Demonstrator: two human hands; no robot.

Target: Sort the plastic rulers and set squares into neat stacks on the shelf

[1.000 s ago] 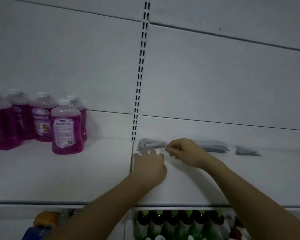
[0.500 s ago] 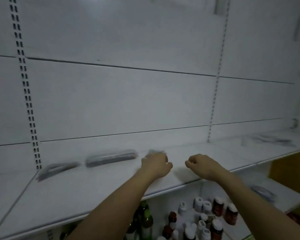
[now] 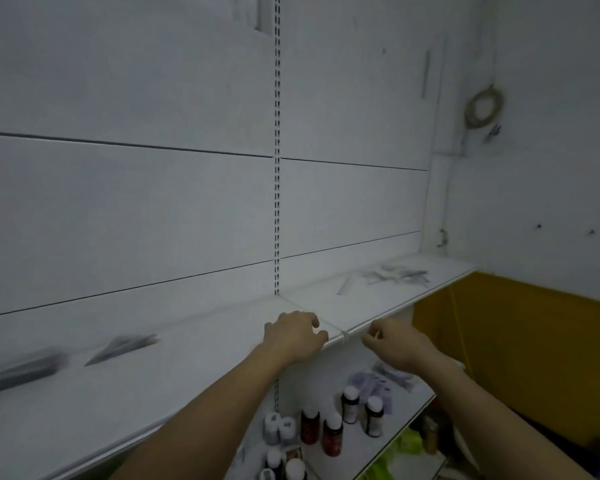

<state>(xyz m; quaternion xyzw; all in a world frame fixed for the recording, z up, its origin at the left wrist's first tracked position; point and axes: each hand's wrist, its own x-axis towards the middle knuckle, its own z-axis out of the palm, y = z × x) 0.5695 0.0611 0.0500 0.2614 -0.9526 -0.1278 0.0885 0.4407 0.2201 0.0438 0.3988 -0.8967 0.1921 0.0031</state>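
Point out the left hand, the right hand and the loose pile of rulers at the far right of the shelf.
left hand (image 3: 293, 336): head view, on the back of the hand.
right hand (image 3: 397, 344): head view, on the back of the hand.
loose pile of rulers (image 3: 397, 274): head view, on the middle of the pile.

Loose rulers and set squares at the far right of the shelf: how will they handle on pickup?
The loose pile looks thin and flat, so probably light and fairly stiff. Lying flush on the smooth white shelf, pieces will likely slide when pushed and be hard to get under. They overlap, so lifting one may drag its neighbours.
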